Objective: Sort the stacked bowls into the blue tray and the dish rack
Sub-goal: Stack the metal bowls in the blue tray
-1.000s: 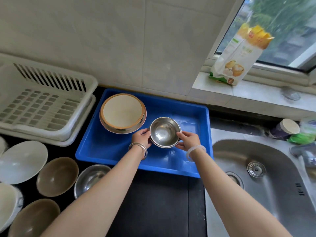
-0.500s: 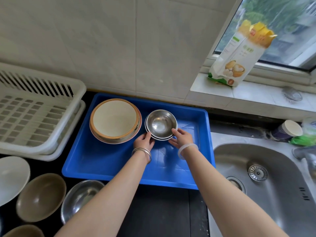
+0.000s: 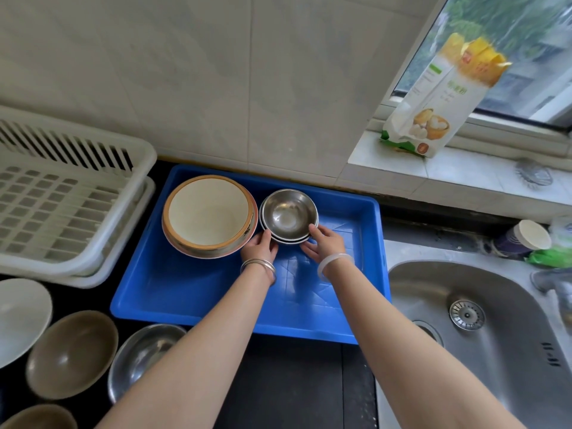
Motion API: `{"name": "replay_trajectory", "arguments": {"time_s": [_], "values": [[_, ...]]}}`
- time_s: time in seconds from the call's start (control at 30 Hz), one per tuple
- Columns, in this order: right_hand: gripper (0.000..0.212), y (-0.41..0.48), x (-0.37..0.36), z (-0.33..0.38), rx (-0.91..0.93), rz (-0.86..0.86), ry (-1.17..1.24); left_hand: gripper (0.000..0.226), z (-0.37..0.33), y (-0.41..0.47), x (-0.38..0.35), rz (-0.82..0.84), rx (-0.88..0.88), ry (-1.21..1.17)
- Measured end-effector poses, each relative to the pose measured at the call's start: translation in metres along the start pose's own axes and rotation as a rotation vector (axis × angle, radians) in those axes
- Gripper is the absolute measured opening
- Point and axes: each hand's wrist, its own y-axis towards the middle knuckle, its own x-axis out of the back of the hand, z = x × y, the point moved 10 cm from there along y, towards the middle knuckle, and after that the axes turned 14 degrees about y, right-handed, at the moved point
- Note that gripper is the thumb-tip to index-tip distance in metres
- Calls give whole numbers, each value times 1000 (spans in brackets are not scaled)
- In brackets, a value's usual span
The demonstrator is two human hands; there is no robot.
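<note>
A small stack of steel bowls (image 3: 289,215) stands at the back of the blue tray (image 3: 185,292), right beside a stack of wide cream bowls with orange rims (image 3: 207,215). My left hand (image 3: 258,247) holds the steel stack's near-left side, thumb against it. Opposite it, my right hand (image 3: 325,244) pinches the near-right rim. The white dish rack (image 3: 62,205) sits left of the tray with nothing in it. On the dark counter at the lower left lie a white bowl (image 3: 18,317), a brown bowl (image 3: 71,354) and a steel bowl (image 3: 142,354).
A steel sink (image 3: 495,335) lies right of the tray. A flour bag (image 3: 439,97) leans on the window sill, and a capped cup (image 3: 523,239) lies behind the sink. The tiled wall rises just behind the tray and rack. Another brown bowl (image 3: 37,419) shows at the bottom left corner.
Both hands carried the steel bowl stack away from me, from mid-tray to the tray's back, and lowered it beside the cream bowls. They still hold it.
</note>
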Motion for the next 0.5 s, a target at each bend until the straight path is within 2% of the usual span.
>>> {"name": "replay_trajectory", "arguments": {"time_s": [0.1, 0.3, 0.5], "values": [[36, -3, 0, 2, 7, 8, -46, 33, -2, -3, 2, 9, -5, 28], [32, -31, 7, 16, 69, 9, -229, 47, -2, -25, 23, 40, 8, 253], [24, -99, -9, 14, 190, 139, -376, 36, -28, -84, 76, -11, -191, 528]]}}
